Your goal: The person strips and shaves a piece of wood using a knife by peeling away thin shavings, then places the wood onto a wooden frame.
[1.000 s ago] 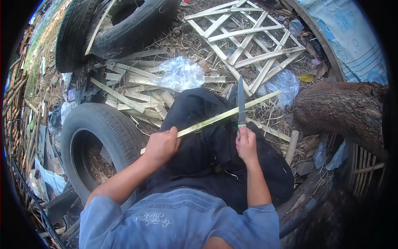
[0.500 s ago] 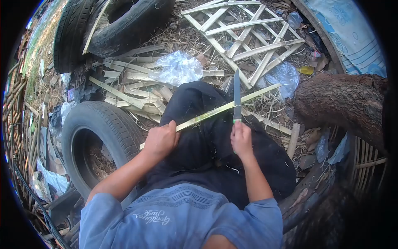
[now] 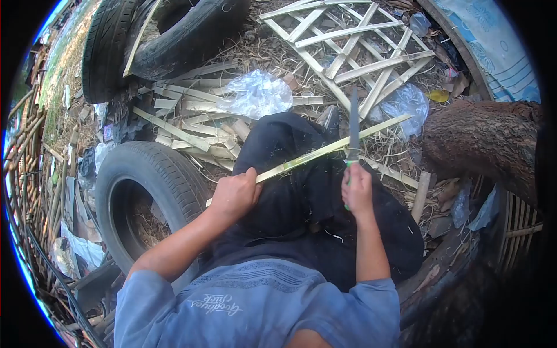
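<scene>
A long, pale bamboo strip (image 3: 307, 157) slants across my dark trousers, its far end up to the right. My left hand (image 3: 235, 194) is closed around the strip near its lower left end. In my right hand (image 3: 357, 188) is a knife (image 3: 354, 130) with a green handle, its blade pointing away from me. The blade crosses the strip toward its far end; whether it touches cannot be made out.
A woven bamboo lattice (image 3: 348, 58) lies on the ground ahead. Split bamboo pieces (image 3: 197, 130) and a clear plastic bag (image 3: 258, 94) are at its left. Tyres (image 3: 148, 191) stand on the left; a thick log (image 3: 481, 142) lies on the right.
The knife has slid along the strip toward its far right end. The whole scene has shifted slightly right in view, and my left hand keeps its hold.
</scene>
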